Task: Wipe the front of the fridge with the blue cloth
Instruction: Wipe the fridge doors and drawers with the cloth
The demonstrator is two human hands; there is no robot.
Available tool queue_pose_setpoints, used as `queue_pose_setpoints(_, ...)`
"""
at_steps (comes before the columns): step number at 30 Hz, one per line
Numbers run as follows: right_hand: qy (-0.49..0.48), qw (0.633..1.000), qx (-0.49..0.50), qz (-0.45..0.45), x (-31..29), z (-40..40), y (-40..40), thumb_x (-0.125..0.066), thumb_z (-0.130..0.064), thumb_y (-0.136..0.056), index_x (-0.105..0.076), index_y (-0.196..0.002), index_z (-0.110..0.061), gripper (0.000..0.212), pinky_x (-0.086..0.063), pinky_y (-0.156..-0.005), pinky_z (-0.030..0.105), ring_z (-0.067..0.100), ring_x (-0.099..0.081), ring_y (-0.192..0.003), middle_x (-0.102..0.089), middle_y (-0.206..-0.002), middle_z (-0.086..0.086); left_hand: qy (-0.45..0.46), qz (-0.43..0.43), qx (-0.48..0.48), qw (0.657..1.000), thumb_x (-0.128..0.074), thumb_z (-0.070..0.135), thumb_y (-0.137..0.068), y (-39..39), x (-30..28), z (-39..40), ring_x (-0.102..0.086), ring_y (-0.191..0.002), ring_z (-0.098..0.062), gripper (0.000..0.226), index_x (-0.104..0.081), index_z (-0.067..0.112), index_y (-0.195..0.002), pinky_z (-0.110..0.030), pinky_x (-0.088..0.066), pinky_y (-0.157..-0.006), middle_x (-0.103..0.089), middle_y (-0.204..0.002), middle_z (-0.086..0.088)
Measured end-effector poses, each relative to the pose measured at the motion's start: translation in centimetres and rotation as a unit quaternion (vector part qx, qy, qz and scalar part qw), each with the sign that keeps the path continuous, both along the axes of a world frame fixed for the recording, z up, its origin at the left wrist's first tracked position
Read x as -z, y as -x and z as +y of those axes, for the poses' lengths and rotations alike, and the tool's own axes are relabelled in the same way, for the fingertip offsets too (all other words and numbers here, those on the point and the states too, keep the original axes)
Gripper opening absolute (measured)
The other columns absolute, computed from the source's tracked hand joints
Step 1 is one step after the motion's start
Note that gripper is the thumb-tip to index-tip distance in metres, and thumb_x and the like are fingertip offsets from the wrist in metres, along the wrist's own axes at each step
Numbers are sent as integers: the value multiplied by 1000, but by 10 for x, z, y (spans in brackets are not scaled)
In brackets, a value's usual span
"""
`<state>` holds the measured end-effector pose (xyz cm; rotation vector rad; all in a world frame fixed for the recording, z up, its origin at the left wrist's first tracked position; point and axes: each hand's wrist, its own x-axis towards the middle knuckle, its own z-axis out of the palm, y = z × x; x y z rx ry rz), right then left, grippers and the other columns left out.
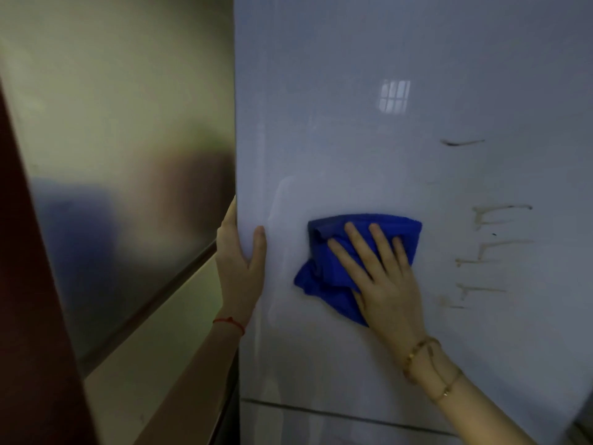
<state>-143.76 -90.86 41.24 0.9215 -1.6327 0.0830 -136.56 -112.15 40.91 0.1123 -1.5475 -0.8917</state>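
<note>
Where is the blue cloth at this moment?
In the head view, the blue cloth lies flat against the fridge front, under the right hand, left of the brown marks.

The left hand has a thin red string around its wrist. The right hand wears slim gold bracelets. Both forearms are bare.

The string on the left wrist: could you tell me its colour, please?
The string is red, shown best in the head view.
</note>
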Motion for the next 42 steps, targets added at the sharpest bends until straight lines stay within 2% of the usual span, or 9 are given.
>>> queue_pose_setpoints(6,234,970,-21,-60,-123,-31,-5,-40,-33,-100,-34,-147,-23,49,-3,-121,49,35,-15,-147,-26,-157,7,-5,-3,12,1000,-47,46,-94,-1,-2,1,-54,-118,-6,59,-33,27,-149,-27,-48,-98,-52,-133,7)
queue_pose_setpoints(10,57,998,-38,-10,-84,-53,-14,-46,-36,-98,-34,-147,-23,53,-10,-121,48,33,-17,-147,-28,-157,5,1,15,11,1000,-53,43,-92,-3,-13,3,-47,-117,11,65,-32,22,-150,-7,-39,-96,-45,-130,23)
queue_pose_setpoints(13,20,1000,-4,-7,-44,-15,-5,-49,-24,-93,-33,-147,-24,56,-10,-121,45,30,-19,-147,-26,-157,3,1,32,10,999,-59,36,-92,-2,-24,4,-45,-122,10,67,-30,20,-151,-9,-38,-101,-43,-134,21)
queue_pose_setpoints(17,185,981,-6,-59,-97,20,5,-49,-13,-87,-33,-147,-22,62,-1,-122,44,31,-13,-147,-25,-157,7,10,43,-9,999,-61,32,-92,1,-39,8,-40,-129,10,71,-27,16,-152,-11,-35,-109,-39,-138,22)
queue_pose_setpoints(20,285,956,-13,-70,-154,4,4,-43,-24,-95,-31,-148,-24,54,-3,-122,49,33,-12,-148,-23,-159,5,-5,53,-30,998,-63,35,-90,5,-44,14,-36,-131,10,75,-26,15,-152,-17,-33,-112,-35,-140,20)
queue_pose_setpoints(27,36,999,1,-32,-54,25,6,-44,-28,-96,-29,-148,-25,54,-6,-122,43,29,-13,-148,-23,-158,3,-3,45,-47,998,-61,40,-90,8,-42,17,-40,-132,0,79,-20,19,-154,-27,-38,-113,-37,-141,16)
queue_pose_setpoints(31,188,978,-1,-87,-107,58,17,-45,-17,-89,-31,-147,-24,60,-3,-122,46,30,-8,-148,-21,-159,6,-1,47,-82,995,-58,42,-90,10,-44,20,-38,-126,4,78,-22,17,-154,-22,-35,-109,-44,-141,7)
queue_pose_setpoints(34,257,964,-10,-70,-159,34,14,-45,-29,-97,-32,-148,-23,53,-3,-122,50,33,-10,-148,-21,-159,5,2,45,-87,995,-56,44,-90,12,-43,19,-37,-123,6,78,-20,18,-154,-22,-35,-108,-41,-138,12)
queue_pose_setpoints(42,-78,996,31,7,13,24,4,-54,-37,-87,-30,-148,-27,66,-1,-122,41,24,-4,-150,-20,-158,-1,17,41,-65,997,-55,47,-91,10,-41,18,-42,-132,-4,80,-15,20,-155,-35,-40,-113,-39,-143,11)
